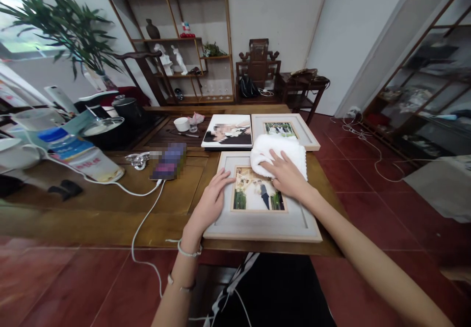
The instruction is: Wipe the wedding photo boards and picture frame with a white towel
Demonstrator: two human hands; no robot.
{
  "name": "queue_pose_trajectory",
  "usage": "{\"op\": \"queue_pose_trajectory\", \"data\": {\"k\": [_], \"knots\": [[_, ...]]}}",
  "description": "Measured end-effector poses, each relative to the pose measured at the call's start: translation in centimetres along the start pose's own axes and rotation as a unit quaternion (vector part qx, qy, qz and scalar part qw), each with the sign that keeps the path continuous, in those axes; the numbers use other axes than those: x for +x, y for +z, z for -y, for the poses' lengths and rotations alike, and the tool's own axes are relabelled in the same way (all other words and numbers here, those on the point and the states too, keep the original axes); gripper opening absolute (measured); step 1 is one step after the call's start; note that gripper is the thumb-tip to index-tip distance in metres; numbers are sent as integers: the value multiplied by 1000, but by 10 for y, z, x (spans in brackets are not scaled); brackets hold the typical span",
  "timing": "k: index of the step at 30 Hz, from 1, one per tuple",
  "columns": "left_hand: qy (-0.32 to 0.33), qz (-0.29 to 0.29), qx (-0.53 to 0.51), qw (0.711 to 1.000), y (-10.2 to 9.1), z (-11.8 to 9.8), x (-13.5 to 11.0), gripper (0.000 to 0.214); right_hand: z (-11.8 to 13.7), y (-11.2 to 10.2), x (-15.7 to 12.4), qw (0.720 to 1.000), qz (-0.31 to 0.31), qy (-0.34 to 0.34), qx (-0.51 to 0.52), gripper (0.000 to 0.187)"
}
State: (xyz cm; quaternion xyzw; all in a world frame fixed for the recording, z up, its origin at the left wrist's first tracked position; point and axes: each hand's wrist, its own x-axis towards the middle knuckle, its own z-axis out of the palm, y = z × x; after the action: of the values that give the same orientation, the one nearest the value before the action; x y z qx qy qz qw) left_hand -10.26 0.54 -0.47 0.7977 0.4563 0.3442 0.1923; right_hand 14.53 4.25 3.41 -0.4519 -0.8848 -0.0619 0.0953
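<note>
A light wooden picture frame [263,233] with a wide pale mat and a small colour photo [257,194] lies flat at the table's front edge. My left hand [212,197] rests on its left side, fingers stretched out and the tips near the photo. A folded white towel [272,145] is under my right hand [289,175], which grips and presses it over the frame's upper right part. The towel hides that corner and overlaps a second wooden frame [311,140] behind. Beside that frame is a white-edged photo panel [228,121] on a dark base.
On the wooden table [184,194] to the left are a plugged-in phone [169,162], a white cable [142,219], a large plastic bottle [81,155] and a dark pot [127,108]. A white cup [181,124] stands farther back. The cable hangs over the front edge.
</note>
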Motion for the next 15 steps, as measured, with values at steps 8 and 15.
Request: {"op": "queue_pose_trajectory", "data": {"k": [8,15], "knots": [[8,-16,-6,1000,3,2,0,42,69,-25,-60,995,87,-10,36,62],[-1,-18,-3,1000,3,0,1,42,102,-40,-97,985,135,-47,101,67]]}}
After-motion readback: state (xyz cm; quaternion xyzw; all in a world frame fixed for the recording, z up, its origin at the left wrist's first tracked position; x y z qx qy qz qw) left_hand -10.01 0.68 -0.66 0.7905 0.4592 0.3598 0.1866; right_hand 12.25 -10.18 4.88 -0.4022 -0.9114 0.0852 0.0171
